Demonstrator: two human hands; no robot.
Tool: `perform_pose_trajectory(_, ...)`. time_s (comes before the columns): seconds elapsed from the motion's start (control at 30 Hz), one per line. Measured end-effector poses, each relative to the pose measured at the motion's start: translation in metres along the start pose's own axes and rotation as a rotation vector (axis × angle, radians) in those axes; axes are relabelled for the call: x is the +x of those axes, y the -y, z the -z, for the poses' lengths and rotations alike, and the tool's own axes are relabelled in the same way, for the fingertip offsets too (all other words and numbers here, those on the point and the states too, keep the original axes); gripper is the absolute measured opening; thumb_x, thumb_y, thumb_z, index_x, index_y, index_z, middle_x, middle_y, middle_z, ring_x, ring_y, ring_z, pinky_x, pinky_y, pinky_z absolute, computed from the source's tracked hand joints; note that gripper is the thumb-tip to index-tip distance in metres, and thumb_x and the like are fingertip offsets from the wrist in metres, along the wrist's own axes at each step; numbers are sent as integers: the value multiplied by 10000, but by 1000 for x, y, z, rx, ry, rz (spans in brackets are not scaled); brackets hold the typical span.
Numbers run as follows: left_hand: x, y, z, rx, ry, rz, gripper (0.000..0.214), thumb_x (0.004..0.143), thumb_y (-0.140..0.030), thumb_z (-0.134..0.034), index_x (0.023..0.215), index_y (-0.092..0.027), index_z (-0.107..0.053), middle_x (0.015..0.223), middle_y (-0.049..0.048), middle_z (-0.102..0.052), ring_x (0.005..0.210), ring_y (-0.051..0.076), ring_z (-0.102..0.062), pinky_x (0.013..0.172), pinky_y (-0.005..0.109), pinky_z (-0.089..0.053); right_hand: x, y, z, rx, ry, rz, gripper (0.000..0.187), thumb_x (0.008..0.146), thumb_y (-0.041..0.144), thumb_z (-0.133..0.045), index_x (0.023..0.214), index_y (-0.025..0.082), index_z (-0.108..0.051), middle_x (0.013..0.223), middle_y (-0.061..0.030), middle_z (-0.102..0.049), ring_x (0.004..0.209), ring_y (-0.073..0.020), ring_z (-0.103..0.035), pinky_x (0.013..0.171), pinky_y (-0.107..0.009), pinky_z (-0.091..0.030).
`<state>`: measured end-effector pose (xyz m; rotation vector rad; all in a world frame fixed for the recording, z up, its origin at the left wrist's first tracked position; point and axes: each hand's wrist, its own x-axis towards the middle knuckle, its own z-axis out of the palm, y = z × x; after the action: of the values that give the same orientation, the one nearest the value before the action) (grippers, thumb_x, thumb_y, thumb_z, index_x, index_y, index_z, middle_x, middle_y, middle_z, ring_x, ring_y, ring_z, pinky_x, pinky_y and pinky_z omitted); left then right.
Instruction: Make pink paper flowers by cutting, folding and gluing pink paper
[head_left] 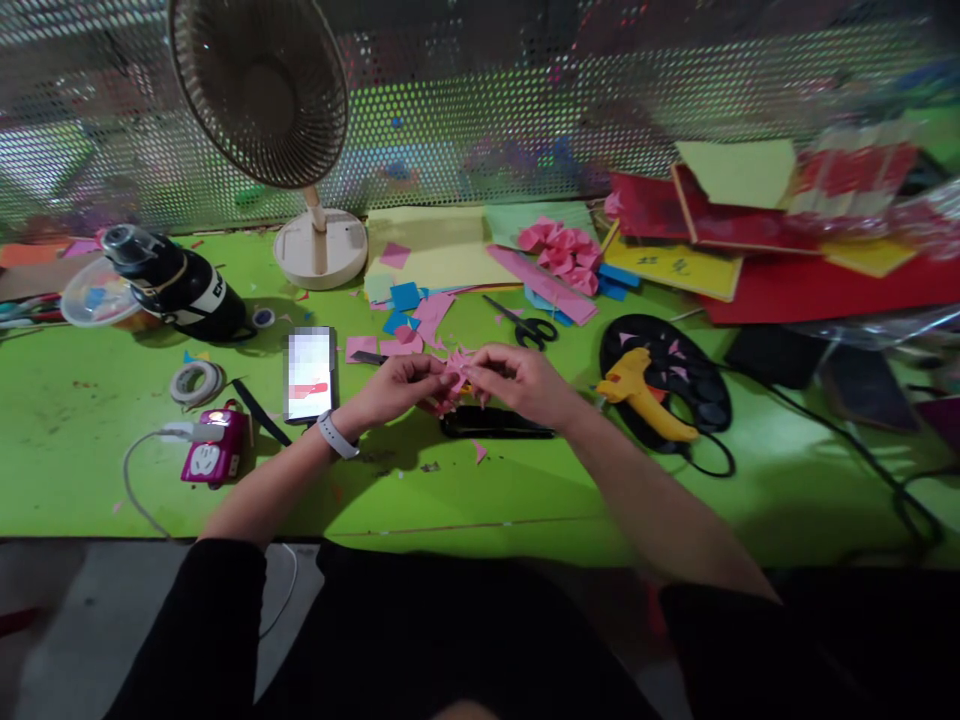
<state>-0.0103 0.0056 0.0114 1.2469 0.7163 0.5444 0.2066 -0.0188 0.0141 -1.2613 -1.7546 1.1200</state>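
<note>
Pink folded paper piece [456, 372] was pinched by left hand [397, 388] and right hand [525, 380], seemingly mid-fold, needing steady fingertips

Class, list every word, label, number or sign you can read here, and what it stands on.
Nothing reads clearly.
On the yellow card: dark marks, too blurred to read.
On the black bottle: white mark, too small to read.
On the phone screen: blurred out.
On the pink paper between left hand and right hand: no writing shows.
</note>
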Motion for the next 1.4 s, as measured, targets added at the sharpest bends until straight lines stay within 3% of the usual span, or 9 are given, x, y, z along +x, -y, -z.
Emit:
perform_pose_trajectory(0.1,3,5,0,-36,-41,18,345,859,-432,-715,927,-101,-648,827,74,-734,690,109,-701,633,231,-582,9,-16,22,-426,-280,-126,154,885,337,-612,894,192,-663,889,-101,-701,732,-221,-664,662,-363,-522)
perform_pose_trajectory(0.17,5,8,0,-68,-93,7,330,862,-420,-715,928,-107,-635,809,56,-731,677,99,-697,632,221,-575,16,-30,33,-750,-378,-253,193,865,266,-629,1009,144,-671,1088,-197,-674,894,-304,-677,757,-432,-514)
perform_pose_trajectory(0.3,8,10,2,-88,-157,-11,270,880,-371,-705,916,-115,-625,787,28,-723,682,79,-691,675,212,-573,25,-51,42,-984,-230,-455,280,862,207,-603,1097,69,-670,1186,-284,-629,1015,-379,-664,809,-460,-495)
perform_pose_trajectory(0.53,9,13,5,-136,-162,-32,252,876,-343,-714,930,-109,-638,843,48,-735,744,94,-707,728,240,-581,26,-55,53,-1040,-98,-529,313,783,330,-637,1018,133,-701,1110,-224,-687,953,-349,-671,705,-393,-487)
perform_pose_trajectory(0.87,5,6,-3,-176,-269,-45,191,886,-314,-690,869,-135,-625,883,50,-744,779,99,-703,737,244,-566,24,-58,62,-906,-87,-573,174,726,380,-675,657,223,-648,760,-129,-695,842,-329,-679,670,-391,-467)
perform_pose_trajectory(0.97,5,7,-3,-163,-313,-64,195,874,-329,-698,884,-142,-644,889,46,-741,793,101,-699,710,228,-548,21,-56,66,-745,-141,-583,143,709,346,-705,707,225,-630,695,-86,-685,790,-311,-686,679,-397,-483)
perform_pose_trajectory(1.07,6,8,-2,-192,-370,-80,202,876,-341,-694,895,-146,-645,864,38,-733,777,95,-693,678,215,-532,17,-48,66,-371,-143,-537,146,695,279,-709,792,219,-617,705,-51,-693,667,-241,-675,648,-386,-523)
perform_pose_trajectory(1.2,6,6,-1,-273,-397,-141,196,875,-329,-694,901,-142,-644,862,37,-726,781,94,-690,691,219,-533,9,-27,49,122,-43,-349,279,609,323,-801,802,227,-624,764,-36,-706,668,-209,-670,629,-369,-564)
perform_pose_trajectory(1.4,4,2,-3,-332,-407,-208,227,855,-352,-716,896,-147,-631,927,56,-733,860,123,-703,738,240,-542,1,0,10,223,58,-306,478,543,537,-879,754,200,-614,687,-7,-656,575,-130,-583,532,-266,-478)
